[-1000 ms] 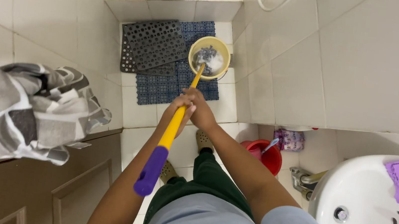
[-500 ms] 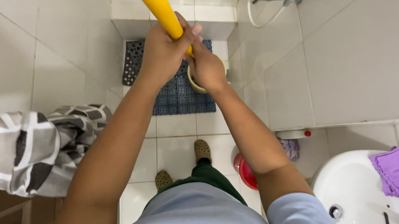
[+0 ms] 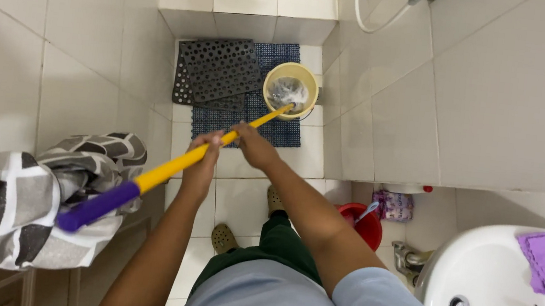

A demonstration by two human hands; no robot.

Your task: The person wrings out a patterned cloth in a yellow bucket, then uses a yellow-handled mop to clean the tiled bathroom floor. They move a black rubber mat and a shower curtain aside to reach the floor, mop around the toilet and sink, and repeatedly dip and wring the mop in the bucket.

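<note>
Now — both hands gripping mop handle [image 3: 168, 172] | L [image 3: 203, 159] + R [image 3: 251, 145] | head prob. in yellow bucket [image 3: 291, 90]

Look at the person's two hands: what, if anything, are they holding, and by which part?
Both the left hand and the right hand grip the yellow shaft of a mop, above its purple end. The mop head sits in the yellow bucket.

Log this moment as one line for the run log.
left hand: grips mop handle | right hand: grips handle lower down | mop head: inside yellow bucket | bucket: on blue mat
</note>
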